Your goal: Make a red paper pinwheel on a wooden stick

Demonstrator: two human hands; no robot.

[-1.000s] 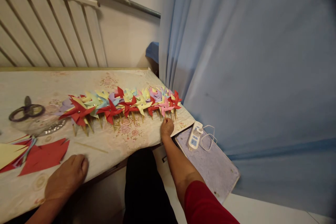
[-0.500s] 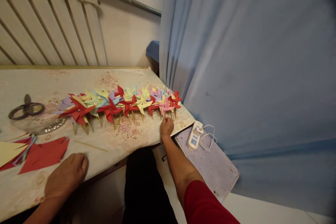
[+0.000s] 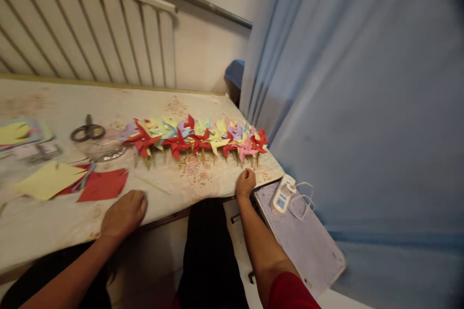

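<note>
My left hand (image 3: 125,212) rests in a loose fist on the table's front edge, close to a red paper square (image 3: 103,186) with cut corners. At the right end of the table, my right hand (image 3: 246,182) is closed, its fingertips partly hidden; nothing shows in it. It lies just below the stick of a pink pinwheel (image 3: 246,147), a small gap apart. Several paper pinwheels in red, yellow, blue and purple lie in a crowded row, including a red pinwheel (image 3: 143,140) at its left end. A thin stick (image 3: 154,185) lies between my left hand and the row.
Dark-handled scissors (image 3: 88,131) and a clear dish (image 3: 108,154) holding small shiny pieces sit left of the row. Stacked yellow sheets (image 3: 50,181) lie farther left. A white power strip (image 3: 283,194) with a cable rests on a lower surface (image 3: 308,246) beside a blue curtain (image 3: 362,106).
The view has swung left, bringing more paper and small packets into sight. My right hand has drawn slightly back from the pink pinwheel's stick. My left hand stays at the table's edge.
</note>
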